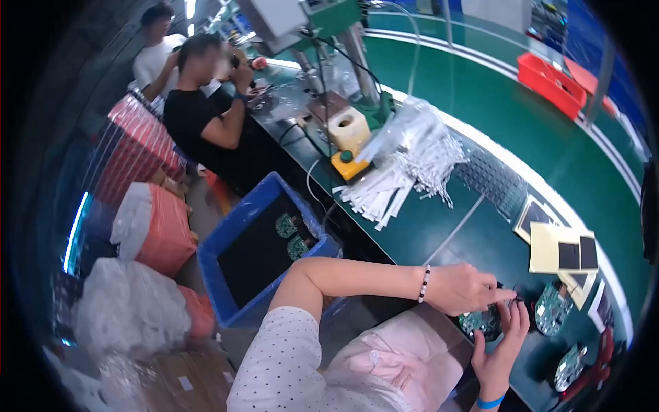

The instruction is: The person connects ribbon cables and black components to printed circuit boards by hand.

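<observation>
A round green circuit board [473, 323] with dark parts lies under my two hands at the near edge of the bench. My left hand [458, 290], with a beaded bracelet, reaches over it, fingers closed and the index finger stretched to a small dark piece [519, 299] that is too small to name. Around the board's right side curls my right hand [504, 347], a blue band on its wrist, thumb at the near edge and fingertips by the dark piece. Another circuit board [552, 310] lies just right of my hands, and one more circuit board [570, 367] sits nearer me.
Yellow sheets with black pads [544, 247] lie beyond the boards; a red-handled tool [604, 357] is at right. White strips [412, 172] are heaped mid-bench beside a press [336, 41]. A blue bin [213, 261] with boards stands left. Two people [199, 110] work farther off.
</observation>
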A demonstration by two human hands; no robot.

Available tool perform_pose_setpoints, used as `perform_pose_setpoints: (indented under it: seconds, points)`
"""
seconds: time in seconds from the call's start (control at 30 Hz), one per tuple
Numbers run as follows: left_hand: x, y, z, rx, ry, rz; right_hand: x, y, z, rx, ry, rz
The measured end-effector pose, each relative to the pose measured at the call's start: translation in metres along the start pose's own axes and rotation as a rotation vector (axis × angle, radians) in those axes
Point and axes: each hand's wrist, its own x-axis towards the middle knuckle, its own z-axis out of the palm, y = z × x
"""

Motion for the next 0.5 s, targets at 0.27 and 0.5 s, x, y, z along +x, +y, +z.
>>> perform_pose_setpoints:
  seconds: [0.27, 0.5]
  points:
    - [-0.012, 0.012, -0.010, -0.020, -0.003, 0.032, -0.008, -0.005, 0.005, 0.018, 0.033, -0.030]
    - [-0.008, 0.005, -0.007, -0.029, -0.075, 0.033, -0.007, -0.006, 0.012, 0.140, 0.112, 0.033]
